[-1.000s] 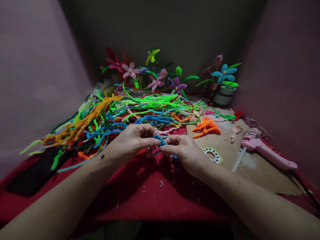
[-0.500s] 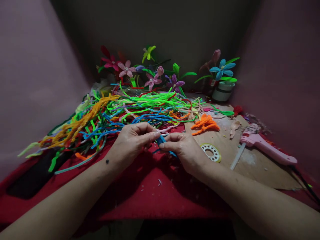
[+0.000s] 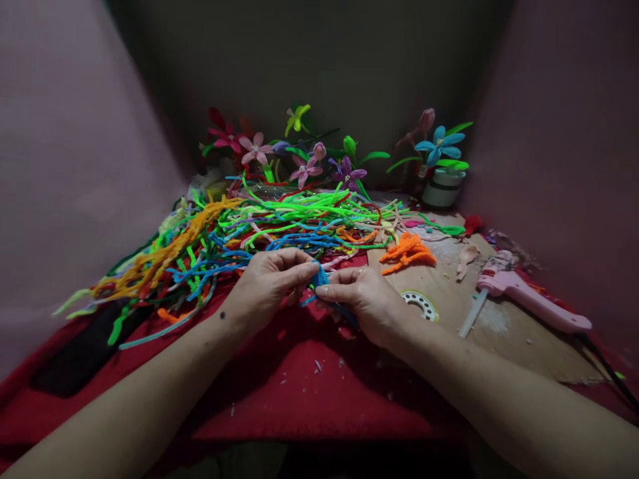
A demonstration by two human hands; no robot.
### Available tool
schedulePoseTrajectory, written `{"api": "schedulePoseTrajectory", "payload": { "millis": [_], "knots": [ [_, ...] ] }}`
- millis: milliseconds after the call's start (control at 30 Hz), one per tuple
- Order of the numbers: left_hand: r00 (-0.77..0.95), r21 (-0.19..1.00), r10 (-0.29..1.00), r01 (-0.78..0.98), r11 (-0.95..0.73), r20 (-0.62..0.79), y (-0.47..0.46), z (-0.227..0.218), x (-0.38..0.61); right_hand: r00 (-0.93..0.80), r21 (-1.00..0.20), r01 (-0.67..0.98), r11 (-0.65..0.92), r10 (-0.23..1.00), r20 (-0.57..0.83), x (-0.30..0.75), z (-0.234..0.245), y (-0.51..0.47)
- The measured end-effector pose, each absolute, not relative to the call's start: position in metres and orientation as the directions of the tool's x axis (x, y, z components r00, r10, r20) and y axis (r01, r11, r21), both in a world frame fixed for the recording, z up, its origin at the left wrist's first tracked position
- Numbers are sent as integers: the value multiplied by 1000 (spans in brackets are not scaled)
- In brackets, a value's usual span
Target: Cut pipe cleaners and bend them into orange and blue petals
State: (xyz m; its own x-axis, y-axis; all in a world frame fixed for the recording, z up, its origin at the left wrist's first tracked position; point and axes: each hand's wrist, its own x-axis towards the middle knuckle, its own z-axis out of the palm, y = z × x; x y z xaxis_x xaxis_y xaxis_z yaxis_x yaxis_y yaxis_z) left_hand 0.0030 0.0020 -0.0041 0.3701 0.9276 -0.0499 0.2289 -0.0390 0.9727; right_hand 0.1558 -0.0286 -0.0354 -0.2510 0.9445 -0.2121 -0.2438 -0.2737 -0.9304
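Observation:
Between both hands is a small blue pipe cleaner piece [image 3: 320, 274], bent or folded, held above the red cloth. My left hand [image 3: 274, 279] pinches its upper end between thumb and forefinger. From the other side, my right hand [image 3: 362, 293] grips the lower part, thumb on top. A thin blue end pokes out below the fingers; the rest is hidden by my right hand. Just beyond the hands lies a big heap of loose pipe cleaners [image 3: 299, 213] in green, blue, orange and other colours.
A cardboard sheet [image 3: 519, 346] on the right bears a pink glue gun [image 3: 536, 299], a white holed ring [image 3: 420, 304] and orange pipe cleaner pieces [image 3: 408, 253]. Pipe cleaner flowers [image 3: 304, 167] and a jar [image 3: 443, 187] stand behind. A black flat object [image 3: 74, 359] lies left. Red cloth [image 3: 299, 406] covers the table.
The view has shifted slightly. Both hands stay at nearly the same place, still pinching the blue piece, whose upper part now shows a little more between the fingertips.

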Motion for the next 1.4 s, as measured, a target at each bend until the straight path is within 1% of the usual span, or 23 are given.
{"api": "schedulePoseTrajectory", "payload": {
  "millis": [100,200,267,333,433,533,667,833,900,967,1067,1167,1233,1300,1400],
  "knots": [
    [354,980,934,196,-13,-58,2,-5,2,-312,-912,-314,-264,936,-164,157,-35,-28],
    [340,988,936,148,43,-92,3,-6,2,-334,-910,-312,-272,928,-163,157,-36,-27],
    [343,991,933,114,73,-108,4,-7,1,-314,-909,-309,-280,932,-181,158,-36,-27],
    [363,990,922,101,103,-133,6,-8,0,-275,-899,-344,-271,945,-179,158,-36,-26],
    [434,981,884,157,116,-174,8,-9,-2,-218,-903,-370,-217,965,-142,157,-36,-25],
    [484,981,860,172,90,-163,8,-11,-3,-190,-931,-332,-151,978,-91,156,-37,-25],
    [492,981,854,167,98,-169,5,-13,0,-160,-955,-271,-119,984,-78,155,-38,-26],
    [464,979,863,60,194,-200,-1,-12,9,-83,-975,-214,-53,996,-36,151,-35,-30],
    [459,976,862,55,212,-214,-4,-11,12,-59,-986,-165,-33,998,-24,150,-35,-31],
    [462,977,861,110,184,-214,-5,-11,13,-49,-992,-126,-26,999,-20,149,-35,-32],
    [457,970,871,231,81,-181,-6,-10,14,-48,-995,-95,-36,998,-32,149,-37,-34],
    [439,930,891,362,-57,-116,-5,-8,13,-55,-996,-52,-69,996,-66,149,-38,-34],
    [445,904,890,413,-108,-97,-4,-8,11,-57,-996,-38,-78,995,-76,149,-37,-34],
    [473,913,872,398,-84,-126,-2,-8,7,-62,-995,-61,-77,995,-73,150,-37,-32],
    [502,954,853,300,-13,-146,2,-7,2,-81,-989,-123,-79,994,-70,150,-37,-30]
  ]
}}
